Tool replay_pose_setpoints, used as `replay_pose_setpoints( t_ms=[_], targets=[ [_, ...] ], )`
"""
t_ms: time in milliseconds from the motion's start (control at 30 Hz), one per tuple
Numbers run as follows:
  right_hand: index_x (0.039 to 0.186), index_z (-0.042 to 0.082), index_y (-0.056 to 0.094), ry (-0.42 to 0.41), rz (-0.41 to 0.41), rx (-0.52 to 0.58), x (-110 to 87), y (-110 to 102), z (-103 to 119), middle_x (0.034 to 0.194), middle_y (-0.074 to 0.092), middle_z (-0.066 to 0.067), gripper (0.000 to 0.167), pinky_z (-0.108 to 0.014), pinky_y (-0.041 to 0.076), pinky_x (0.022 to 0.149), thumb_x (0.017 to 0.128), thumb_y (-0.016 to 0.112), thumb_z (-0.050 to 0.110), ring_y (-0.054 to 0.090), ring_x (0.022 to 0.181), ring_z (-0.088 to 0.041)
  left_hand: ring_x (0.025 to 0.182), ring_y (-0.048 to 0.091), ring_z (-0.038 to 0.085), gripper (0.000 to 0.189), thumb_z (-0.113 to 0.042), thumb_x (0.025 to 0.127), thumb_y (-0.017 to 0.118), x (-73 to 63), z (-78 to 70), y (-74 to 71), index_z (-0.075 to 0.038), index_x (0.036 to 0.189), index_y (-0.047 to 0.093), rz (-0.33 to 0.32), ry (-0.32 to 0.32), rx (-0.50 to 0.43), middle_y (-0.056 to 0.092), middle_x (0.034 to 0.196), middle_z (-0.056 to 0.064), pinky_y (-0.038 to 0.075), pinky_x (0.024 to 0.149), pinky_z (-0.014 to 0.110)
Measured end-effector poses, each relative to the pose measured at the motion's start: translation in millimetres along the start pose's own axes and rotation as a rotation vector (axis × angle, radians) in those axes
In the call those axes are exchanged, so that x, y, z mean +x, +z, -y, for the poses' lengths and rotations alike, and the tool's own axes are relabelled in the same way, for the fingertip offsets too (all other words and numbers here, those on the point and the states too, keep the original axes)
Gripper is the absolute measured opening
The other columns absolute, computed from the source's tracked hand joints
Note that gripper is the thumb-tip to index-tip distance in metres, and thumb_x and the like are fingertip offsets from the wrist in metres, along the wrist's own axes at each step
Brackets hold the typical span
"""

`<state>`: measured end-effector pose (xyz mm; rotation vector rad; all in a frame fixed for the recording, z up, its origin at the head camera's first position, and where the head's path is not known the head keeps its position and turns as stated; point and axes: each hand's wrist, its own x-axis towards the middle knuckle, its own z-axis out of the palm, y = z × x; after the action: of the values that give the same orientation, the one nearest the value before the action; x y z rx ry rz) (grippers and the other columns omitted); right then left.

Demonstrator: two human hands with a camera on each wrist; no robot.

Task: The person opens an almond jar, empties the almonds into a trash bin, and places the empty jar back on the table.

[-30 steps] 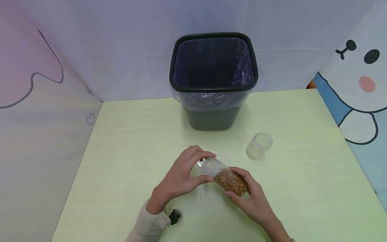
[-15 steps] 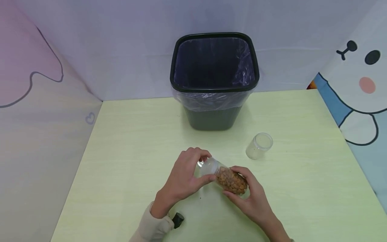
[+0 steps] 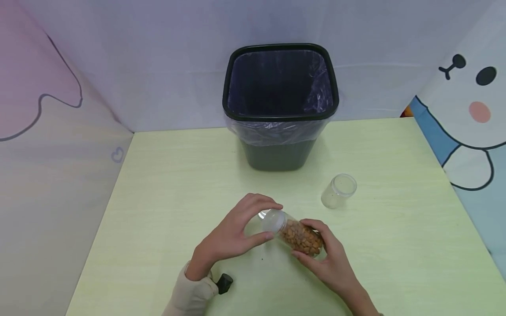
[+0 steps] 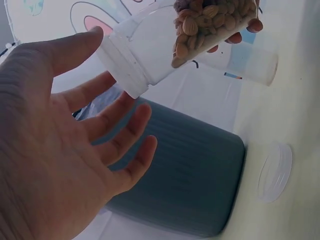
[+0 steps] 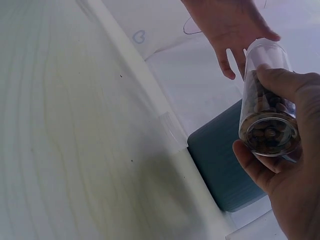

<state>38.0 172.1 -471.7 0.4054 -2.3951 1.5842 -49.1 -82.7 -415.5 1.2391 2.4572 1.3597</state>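
Note:
My right hand (image 3: 330, 259) grips the lower part of a clear plastic jar (image 4: 155, 45) partly filled with almonds (image 3: 302, 239). The jar tilts, with its translucent screw lid (image 3: 274, 220) toward my left hand (image 3: 233, 230). That hand is spread about the lid: the thumb and forefinger lie at opposite edges, and the other fingers are loosely extended in the left wrist view. From the right wrist view, the jar's round base (image 5: 270, 134) faces the camera, between the right thumb and fingers. Behind the jar, a second clear lid (image 4: 275, 172) lies on the table.
A dark green trash bin (image 3: 276, 156) with a plastic liner stands at the back of the pale table (image 3: 170, 184). An uncovered, empty clear jar (image 3: 337, 192) stands to the right. Printed cloth (image 3: 178, 66) encloses the sides and back.
My left fingers curled closer round the lid half a second ago, then spread and drew back a little to the left. The right hand keeps holding the jar almost in place.

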Motion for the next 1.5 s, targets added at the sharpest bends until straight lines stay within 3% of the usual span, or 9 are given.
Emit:
replay_pose_setpoints(
  t_ms=[267,400,533,700,1033,1300,1500],
  targets=[
    [0.141,0.007,0.055,-0.002,0.004,0.009,0.5,-0.1,1.1,0.132,0.064,-0.01,0.082,-0.011,0.049,0.094,0.069,0.094,-0.004,0.06,0.115,-0.002,0.117,0.06,0.013,0.054,-0.045,0.09,0.081,2.6,2.3,5.3,-0.022,0.135,0.062,-0.074,-0.022,0.103,0.065,0.129,-0.01,0.05,0.099,0.034],
    [0.14,0.006,0.055,-0.002,-0.001,0.017,0.9,-0.3,1.4,0.131,0.064,-0.011,0.082,-0.011,0.049,0.094,0.069,0.093,-0.006,0.06,0.114,-0.002,0.133,0.054,0.015,0.066,-0.056,0.093,0.073,2.0,1.3,3.0,-0.026,0.148,0.053,-0.03,-0.015,0.088,0.058,0.145,-0.008,0.047,0.109,0.039],
    [0.141,0.007,0.055,0.013,0.001,0.013,0.9,-1.0,1.5,0.131,0.064,-0.01,0.081,-0.01,0.049,0.095,0.07,0.093,-0.006,0.059,0.115,-0.001,0.145,0.045,0.016,0.063,-0.039,0.098,0.074,0.4,0.0,-1.5,-0.025,0.154,0.048,0.042,0.042,0.024,0.049,0.154,-0.004,0.043,0.118,0.041],
    [0.141,0.01,0.055,0.032,0.01,-0.002,1.0,-1.5,1.4,0.132,0.064,-0.008,0.08,-0.01,0.048,0.095,0.071,0.093,-0.004,0.059,0.116,-0.002,0.144,0.047,0.016,0.052,-0.019,0.098,0.073,-0.6,-2.1,-4.8,-0.025,0.147,0.056,0.073,0.08,-0.003,0.051,0.151,-0.001,0.044,0.116,0.039],
    [0.141,0.012,0.056,0.04,0.019,-0.01,0.8,-0.8,-0.2,0.133,0.064,-0.007,0.079,-0.011,0.048,0.095,0.072,0.093,-0.002,0.059,0.116,-0.002,0.137,0.053,0.014,0.051,-0.016,0.094,0.078,0.9,-0.9,-8.0,-0.022,0.142,0.059,0.052,0.091,-0.024,0.056,0.143,-0.002,0.046,0.116,0.034],
    [0.141,0.012,0.056,0.031,0.009,-0.02,1.1,-1.1,-0.5,0.132,0.065,-0.007,0.081,-0.011,0.048,0.095,0.071,0.094,-0.002,0.059,0.115,-0.001,0.128,0.057,0.011,0.051,-0.021,0.093,0.081,1.4,0.5,-13.3,-0.021,0.139,0.057,0.024,0.056,-0.071,0.059,0.138,-0.005,0.05,0.107,0.03],
    [0.14,0.01,0.056,0.03,-0.005,-0.018,1.1,-1.6,-1.2,0.131,0.065,-0.008,0.081,-0.009,0.047,0.095,0.07,0.094,-0.004,0.059,0.114,0.0,0.127,0.058,0.01,0.057,-0.023,0.089,0.085,-0.7,3.1,-16.3,-0.02,0.14,0.058,-0.014,0.029,-0.022,0.062,0.137,-0.006,0.049,0.11,0.032]
  ],
)
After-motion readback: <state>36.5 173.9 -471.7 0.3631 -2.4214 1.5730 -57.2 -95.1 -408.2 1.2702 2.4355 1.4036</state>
